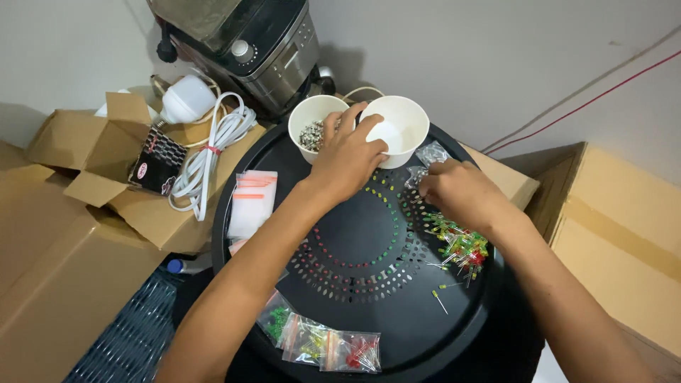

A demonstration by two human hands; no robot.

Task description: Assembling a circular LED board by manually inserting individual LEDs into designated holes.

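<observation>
My left hand point(347, 157) reaches across a round black tray point(397, 340) and its fingers rest on the rims of two white paper cups. The left cup point(306, 117) holds small grey parts; the right cup point(406, 124) looks empty. My right hand point(457, 190) lies fingers-down on the tray beside a small clear plastic bag point(431, 153), touching its lower part. A loose heap of red, green and yellow LEDs point(461, 246) lies just under the right wrist. Whether the fingers pinch anything is hidden.
Three clear bags of LEDs point(323, 344) lie on the tray's near edge, and flat zip bags point(252, 202) on its left. Open cardboard boxes point(106, 142) with a white cable point(213, 152) stand left, another box point(624, 234) right, a black appliance point(248, 42) behind.
</observation>
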